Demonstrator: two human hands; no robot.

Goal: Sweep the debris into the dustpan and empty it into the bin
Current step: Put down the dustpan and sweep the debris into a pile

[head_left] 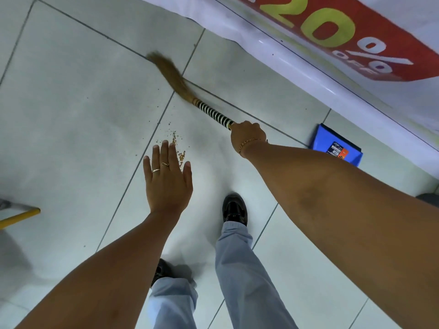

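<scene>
Broom (pixel 190 91) clamped at striped handle by right hand (pixel 247 136), fingers curled tight; bristles blurred, well beyond fingers. Left hand (pixel 167 181) held flat, fingers apart, nothing gripped. Debris (pixel 177 144) scattered just past left fingertips. Dustpan (pixel 336 146) stood right of right hand, apart.

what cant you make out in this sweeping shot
Head view only:
- Blue plastic dustpan: its near edge is hidden behind the right forearm.
- Straw broom bristles: motion-blurred.
- Broom's striped handle end: hidden inside the right hand.
- Scattered brown crumbs: partly covered by the open left hand.
- Bin: not visible.
</scene>
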